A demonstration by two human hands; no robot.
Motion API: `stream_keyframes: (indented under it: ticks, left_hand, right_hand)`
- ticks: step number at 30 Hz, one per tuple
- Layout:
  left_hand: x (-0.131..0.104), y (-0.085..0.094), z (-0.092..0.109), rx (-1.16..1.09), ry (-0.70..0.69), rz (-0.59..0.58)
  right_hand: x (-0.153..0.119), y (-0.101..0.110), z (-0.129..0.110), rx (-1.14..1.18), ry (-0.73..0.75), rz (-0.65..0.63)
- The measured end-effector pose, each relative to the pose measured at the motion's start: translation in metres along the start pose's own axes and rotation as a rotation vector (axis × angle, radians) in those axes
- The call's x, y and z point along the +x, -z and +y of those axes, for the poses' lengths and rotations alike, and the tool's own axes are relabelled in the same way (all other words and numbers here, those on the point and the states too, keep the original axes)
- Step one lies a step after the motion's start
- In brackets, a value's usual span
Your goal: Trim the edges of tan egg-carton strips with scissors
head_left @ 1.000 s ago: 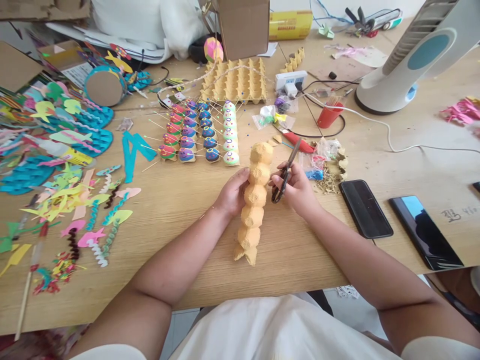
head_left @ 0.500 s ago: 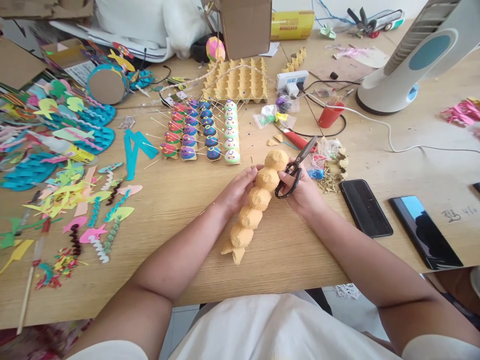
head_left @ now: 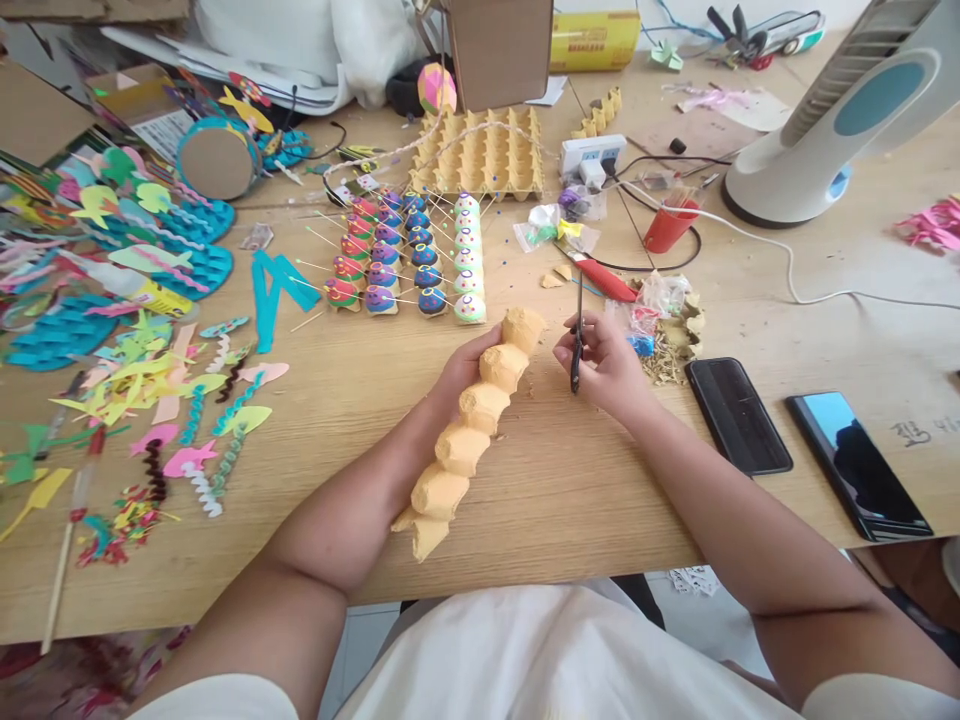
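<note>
Above the tabletop [head_left: 570,500], my left hand [head_left: 454,384] clasps a carton strip [head_left: 484,405] near its far end, fingers apparently curled behind, its poorly supported lower length liable to sag and crease, as my right hand [head_left: 616,372] grips scissors [head_left: 577,362] close by.

A craft workspace, possibly a classroom or studio, is seen around a wooden table [head_left: 525,540] spread with paper cutouts [head_left: 127,385], painted egg-carton strips [head_left: 384,265], a glue bottle [head_left: 154,297] and scissors [head_left: 577,345] (two phones [head_left: 739,415] lie there too).
</note>
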State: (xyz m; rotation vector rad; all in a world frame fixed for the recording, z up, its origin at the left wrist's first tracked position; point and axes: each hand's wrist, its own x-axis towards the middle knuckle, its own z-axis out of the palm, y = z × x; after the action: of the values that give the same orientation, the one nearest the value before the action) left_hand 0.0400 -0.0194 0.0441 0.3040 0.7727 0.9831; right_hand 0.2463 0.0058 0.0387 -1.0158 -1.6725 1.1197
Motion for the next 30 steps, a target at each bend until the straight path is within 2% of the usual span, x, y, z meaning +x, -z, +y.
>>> stream_keyframes:
  ticks: [2,4,10,12,15,22,26,30]
  left_hand:
    - [0.001,0.0,0.003,-0.049,0.039,-0.015]
    - [0.002,-0.001,0.004,-0.115,0.102,-0.021]
    - [0.003,-0.004,0.006,-0.441,0.222,-0.028]
    - [0.003,-0.003,0.008,-0.451,0.245,-0.019]
    - [0.004,0.002,0.01,-0.428,0.257,-0.009]
    - [0.002,0.005,0.011,-0.411,0.213,-0.08]
    - [0.0,0.005,0.009,-0.394,0.245,-0.034]
    - [0.001,0.009,0.008,-0.434,0.232,-0.064]
  right_hand:
    - [0.002,0.007,0.002,-0.207,0.109,0.017]
    - [0.004,0.012,0.005,-0.336,0.155,0.001]
    - [0.004,0.015,0.01,-0.42,0.115,-0.053]
    - [0.003,0.015,0.008,-0.44,0.153,-0.071]
    - [0.002,0.015,0.003,-0.547,0.294,-0.108]
    - [0.001,0.018,-0.001,-0.812,0.546,-0.095]
    - [0.001,0.02,0.002,-0.941,0.597,-0.089]
    - [0.001,0.021,0.005,-0.985,0.634,-0.072]
